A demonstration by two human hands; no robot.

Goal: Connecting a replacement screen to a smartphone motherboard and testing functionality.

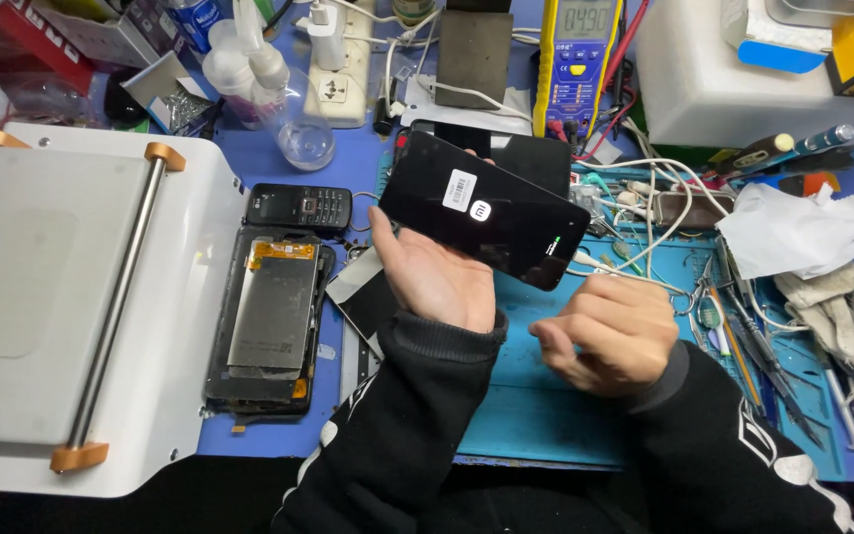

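— What is the left hand doing?

— It holds a black smartphone up off the worktop, palm under the lower edge, fingers curled behind it and gripping it. The phone is tilted, its dark glass face toward the camera, with a small white sticker on it.

— And the right hand?

— It sits low, just below the phone's right corner, above the blue mat. Its fingers are curled in on themselves. Whether they pinch something small, I cannot tell. A thin white cable runs from the phone's right end past the knuckles.

— What lies to the left?

— An opened phone body lies flat, its metal plate showing, with orange tape along the top. Above it rests a small black keypad phone. Further left is a large white machine with a steel bar and orange end caps.

— And on the right?

— A crumpled white tissue, a grey cloth, and tweezers and other slim tools spread over the mat. At the top stands a yellow multimeter, with a white power strip and clear bottles near it.
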